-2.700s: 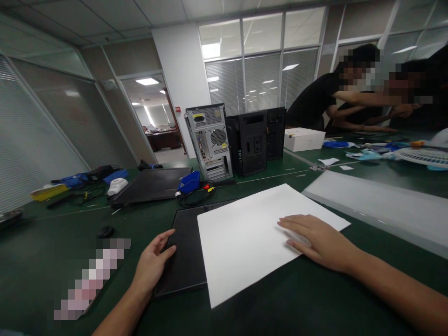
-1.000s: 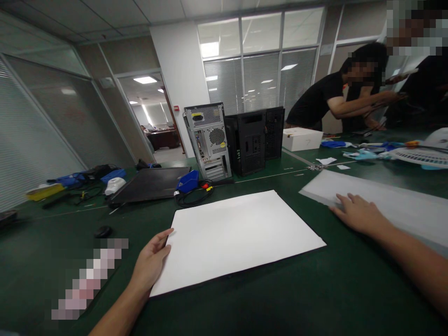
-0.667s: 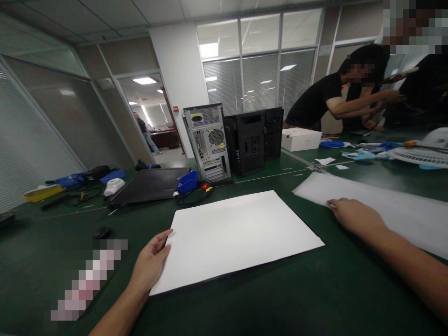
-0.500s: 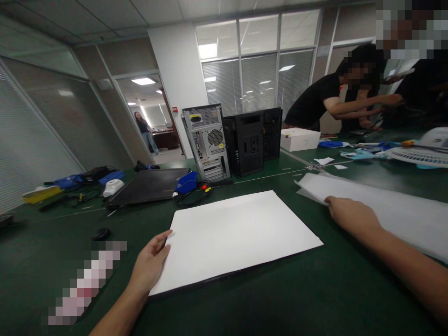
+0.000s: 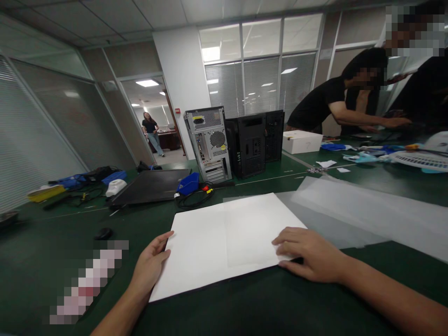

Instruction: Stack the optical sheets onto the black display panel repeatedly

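Note:
A white rectangular panel (image 5: 199, 247) with a thin dark edge lies in front of me on the green table (image 5: 224, 312). My left hand (image 5: 150, 263) grips its left edge, thumb on top and fingers at the rim. One translucent sheet (image 5: 325, 224) overlaps the panel's right part and reaches out past it to the right. My right hand (image 5: 308, 254) rests on the panel's near right corner over this sheet, fingers spread. More translucent sheets (image 5: 371, 205) lie further right.
Beyond the panel stand a silver computer case (image 5: 212, 144) and black cases (image 5: 250, 147). A black flat panel (image 5: 150, 186), a blue object (image 5: 188, 183) and cables lie back left. A white box (image 5: 303, 141) is behind. Two people (image 5: 325, 105) lean at the back right.
My right hand has moved left from the stack of sheets onto the panel's corner. One translucent sheet now partly covers the panel. My left hand has stayed at the left edge.

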`<state>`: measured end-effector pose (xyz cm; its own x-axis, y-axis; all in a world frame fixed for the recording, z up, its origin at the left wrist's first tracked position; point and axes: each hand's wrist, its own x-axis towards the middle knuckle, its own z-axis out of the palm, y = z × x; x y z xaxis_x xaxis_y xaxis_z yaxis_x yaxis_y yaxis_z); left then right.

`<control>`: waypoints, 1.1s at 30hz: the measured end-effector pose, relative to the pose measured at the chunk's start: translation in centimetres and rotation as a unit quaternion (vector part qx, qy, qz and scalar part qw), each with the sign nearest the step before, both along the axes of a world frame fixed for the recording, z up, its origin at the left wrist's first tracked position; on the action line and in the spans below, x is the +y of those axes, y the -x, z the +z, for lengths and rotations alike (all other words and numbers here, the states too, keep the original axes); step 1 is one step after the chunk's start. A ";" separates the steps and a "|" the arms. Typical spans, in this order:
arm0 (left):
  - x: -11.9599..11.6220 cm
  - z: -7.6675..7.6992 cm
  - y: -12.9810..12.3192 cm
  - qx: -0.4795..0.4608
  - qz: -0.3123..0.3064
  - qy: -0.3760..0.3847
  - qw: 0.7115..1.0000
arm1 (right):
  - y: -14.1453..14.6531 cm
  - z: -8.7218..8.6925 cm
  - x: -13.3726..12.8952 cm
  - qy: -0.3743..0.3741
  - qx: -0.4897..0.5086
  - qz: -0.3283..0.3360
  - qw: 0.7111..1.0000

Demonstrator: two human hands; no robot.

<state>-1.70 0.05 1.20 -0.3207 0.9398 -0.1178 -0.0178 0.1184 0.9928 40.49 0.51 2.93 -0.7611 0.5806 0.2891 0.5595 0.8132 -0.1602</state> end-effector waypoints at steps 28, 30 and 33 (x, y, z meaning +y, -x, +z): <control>0.2 0.2 -0.3 -0.022 0.023 -0.002 0.999 | -4.3 -2.7 3.5 0.043 0.013 -0.224 0.974; 0.2 0.0 -0.1 -0.021 0.030 0.006 0.999 | -3.7 -2.3 3.1 0.058 0.015 -0.182 0.982; 0.3 -0.4 0.1 -0.025 0.032 0.019 0.999 | -3.1 -1.9 2.7 0.029 0.013 -0.166 0.986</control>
